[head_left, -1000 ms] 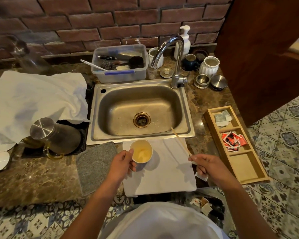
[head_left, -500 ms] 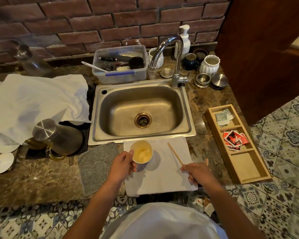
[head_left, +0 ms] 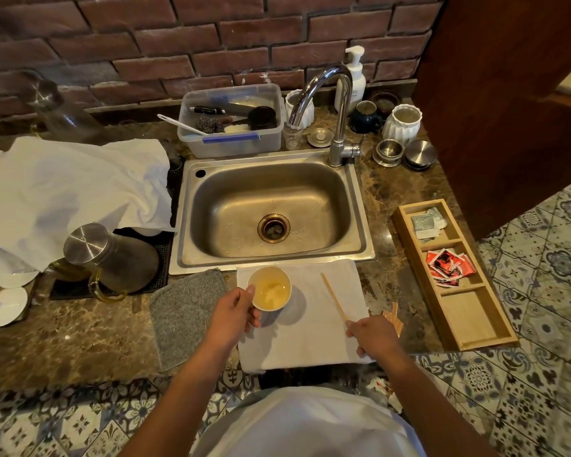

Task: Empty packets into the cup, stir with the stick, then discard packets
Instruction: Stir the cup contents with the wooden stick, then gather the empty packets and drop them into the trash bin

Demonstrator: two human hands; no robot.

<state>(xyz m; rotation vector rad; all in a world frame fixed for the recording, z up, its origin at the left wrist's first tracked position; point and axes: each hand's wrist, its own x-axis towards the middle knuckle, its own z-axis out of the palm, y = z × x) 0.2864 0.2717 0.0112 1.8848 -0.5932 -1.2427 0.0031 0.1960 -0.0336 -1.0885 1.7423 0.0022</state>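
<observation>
on the white cloth [head_left: 310, 338] in front of the sink [head_left: 271, 209], the left hand [head_left: 231, 316] is curling its fingers and thumb around the side of the cup [head_left: 269, 288], which is standing upright and showing pale yellow liquid inside. to the right of the cup, the stick [head_left: 334, 295] is lying slanted on the cloth, and the right hand [head_left: 371, 334] is pinching its near end with the fingertips. just beyond the right hand, an orange packet [head_left: 393, 316] is lying on the worktop [head_left: 80, 338] at the cloth's edge; whether the hand is touching it i cannot tell. further right, a wooden tray [head_left: 475, 331] is sitting along the worktop's end, holding grey packets [head_left: 427, 222] in its far compartment and red packets [head_left: 449, 267] in the middle one. left of the cloth, a grey pad [head_left: 185, 311] is lying flat, and beyond it a glass jug [head_left: 112, 258] with a steel lid is resting on a dark mat [head_left: 159, 252]. a large crumpled white sheet [head_left: 76, 192] is covering the left part of the worktop.
</observation>
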